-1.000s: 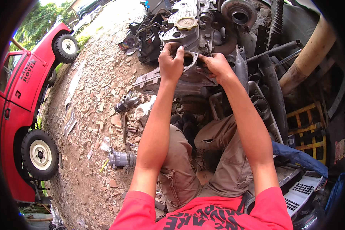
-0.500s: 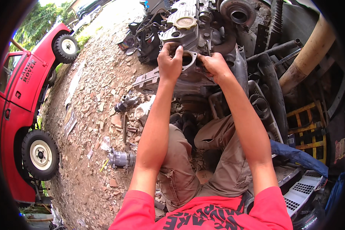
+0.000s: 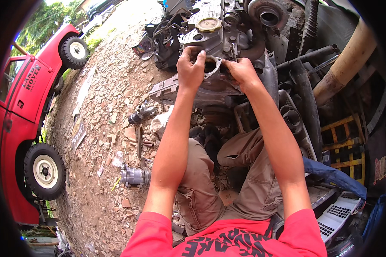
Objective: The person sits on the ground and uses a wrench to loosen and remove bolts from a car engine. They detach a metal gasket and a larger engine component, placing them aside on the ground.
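My left hand [image 3: 191,70] is at the left side of a round metal flange [image 3: 219,63] on the front of an engine [image 3: 205,40]. Its thumb and fingers are curled together, and what lies between them is hidden. On the flange's other side, my right hand [image 3: 243,74] has its fingers bent in a pinch at the rim; I cannot make out what it grips. Between the hands shows the flange's dark round opening, with a bolt hole in its upper right ear. A pale oil filler cap [image 3: 208,24] sits on the engine above.
A turbo-like housing [image 3: 268,16] stands at the engine's upper right. Pipes and a bamboo pole [image 3: 346,62] crowd the right side. On the rubble ground at left lie a compressor-like part [image 3: 135,176] and a dark pipe fitting [image 3: 141,115]. A red vehicle [image 3: 28,92] stands far left.
Both hands stay at the flange with almost the same grip. The view has shifted very slightly; nothing else has visibly moved.
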`<state>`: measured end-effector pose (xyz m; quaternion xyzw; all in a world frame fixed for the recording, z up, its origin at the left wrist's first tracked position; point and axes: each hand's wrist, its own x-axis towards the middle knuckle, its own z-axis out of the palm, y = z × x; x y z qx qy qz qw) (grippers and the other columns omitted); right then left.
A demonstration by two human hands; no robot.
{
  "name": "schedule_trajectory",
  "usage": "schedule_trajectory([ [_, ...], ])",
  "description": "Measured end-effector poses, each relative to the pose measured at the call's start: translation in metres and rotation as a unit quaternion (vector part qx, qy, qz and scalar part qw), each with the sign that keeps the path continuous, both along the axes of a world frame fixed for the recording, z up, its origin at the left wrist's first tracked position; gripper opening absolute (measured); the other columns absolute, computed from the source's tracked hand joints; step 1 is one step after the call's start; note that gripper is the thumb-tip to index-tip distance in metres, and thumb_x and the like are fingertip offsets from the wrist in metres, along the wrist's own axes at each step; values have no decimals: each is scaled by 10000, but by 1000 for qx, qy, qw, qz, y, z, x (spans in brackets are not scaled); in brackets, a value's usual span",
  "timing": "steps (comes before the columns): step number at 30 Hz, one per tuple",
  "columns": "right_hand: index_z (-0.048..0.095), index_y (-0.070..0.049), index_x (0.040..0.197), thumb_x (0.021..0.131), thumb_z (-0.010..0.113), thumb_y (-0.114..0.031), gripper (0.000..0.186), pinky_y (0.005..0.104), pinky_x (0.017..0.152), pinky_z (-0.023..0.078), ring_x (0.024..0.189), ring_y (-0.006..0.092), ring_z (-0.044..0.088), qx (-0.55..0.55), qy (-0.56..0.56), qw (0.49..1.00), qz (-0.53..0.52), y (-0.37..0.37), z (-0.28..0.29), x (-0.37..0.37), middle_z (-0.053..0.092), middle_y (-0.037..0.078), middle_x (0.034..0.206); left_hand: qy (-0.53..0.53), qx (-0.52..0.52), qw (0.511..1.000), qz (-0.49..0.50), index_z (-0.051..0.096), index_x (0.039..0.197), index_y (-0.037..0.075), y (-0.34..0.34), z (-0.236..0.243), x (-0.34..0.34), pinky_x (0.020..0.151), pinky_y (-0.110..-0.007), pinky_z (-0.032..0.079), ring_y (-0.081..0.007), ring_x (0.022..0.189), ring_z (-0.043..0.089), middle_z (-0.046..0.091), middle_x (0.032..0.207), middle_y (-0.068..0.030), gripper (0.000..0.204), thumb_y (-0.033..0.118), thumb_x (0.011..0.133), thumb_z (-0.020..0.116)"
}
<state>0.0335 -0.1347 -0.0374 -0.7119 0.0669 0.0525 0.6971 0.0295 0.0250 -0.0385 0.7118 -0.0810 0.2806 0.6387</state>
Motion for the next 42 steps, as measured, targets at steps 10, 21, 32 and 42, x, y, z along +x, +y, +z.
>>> schedule_trajectory([
  [10,684,-43,829,914,718,-254,230,250,400,307,546,106,616,78,34,996,-9,-1,10,-17,596,-24,687,-10,-2,1000,0,662,986,-47,2,-2,1,737,-289,531,-139,792,661,714,884,-105,184,114,896,654],
  [21,689,-43,799,890,728,-266,244,279,459,356,537,87,500,6,-32,999,-19,3,2,-6,539,-28,638,-9,1,1000,-1,656,998,-49,1,0,1,723,-277,531,-129,785,656,710,893,-103,182,109,909,643],
  [32,640,-45,723,902,722,-283,309,299,422,301,487,93,404,-42,-17,998,-35,3,5,-7,457,-42,567,-4,-10,1000,-6,663,991,-47,4,-5,2,734,-288,538,-146,791,670,714,888,-111,193,123,903,640],
  [42,652,-33,717,914,724,-255,306,300,403,262,449,72,368,-28,-63,997,-28,4,-9,-4,480,-38,557,-6,-2,1000,-6,660,1000,-44,3,-2,0,741,-300,536,-143,802,668,713,891,-109,187,114,903,642],
])
